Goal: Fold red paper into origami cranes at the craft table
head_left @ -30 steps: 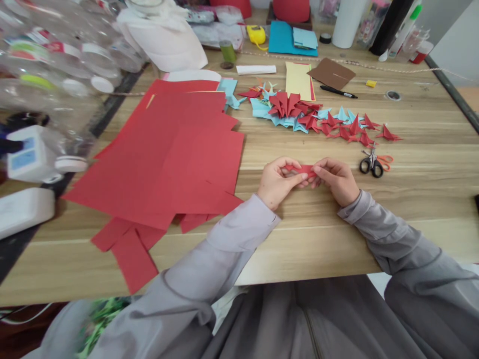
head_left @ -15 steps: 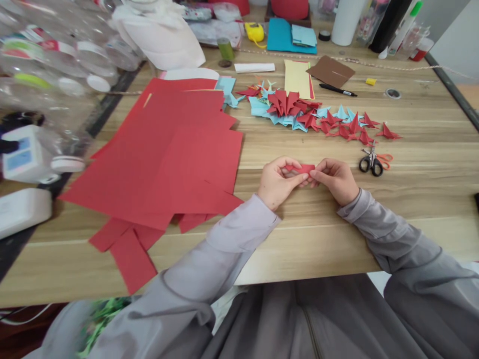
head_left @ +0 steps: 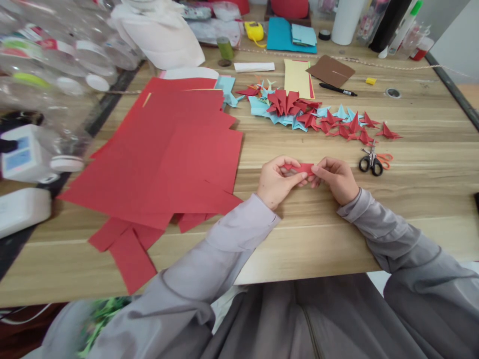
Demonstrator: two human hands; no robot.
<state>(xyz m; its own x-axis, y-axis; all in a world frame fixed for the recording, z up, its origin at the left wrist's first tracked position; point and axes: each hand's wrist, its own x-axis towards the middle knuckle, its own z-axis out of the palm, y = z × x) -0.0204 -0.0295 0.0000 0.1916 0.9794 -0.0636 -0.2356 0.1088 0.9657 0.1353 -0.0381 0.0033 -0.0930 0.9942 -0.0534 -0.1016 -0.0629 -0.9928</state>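
A small folded piece of red paper (head_left: 306, 169) is held between my two hands, above the wooden table. My left hand (head_left: 277, 180) pinches it from the left, its thumb lying along the lower edge. At the paper's right end, the thumb and fingers of my right hand (head_left: 336, 178) grip it. Fingers hide part of the paper, so its full shape does not show. Beyond my hands lie several red folded paper cranes (head_left: 354, 124) and light blue ones (head_left: 341, 112). To the left spreads a pile of red paper sheets (head_left: 175, 149).
Scissors (head_left: 371, 163) with black and orange handles lie right of my hands. Farther back are a black pen (head_left: 338, 89), brown paper (head_left: 331, 71), pale yellow paper (head_left: 295, 79) and a yellow tape measure (head_left: 254, 32). Clear plastic bottles (head_left: 67, 114) crowd the left side.
My right hand's fingertips have shifted very slightly at the paper's right end. Both hands keep their hold in nearly the same place. The rest is unchanged.
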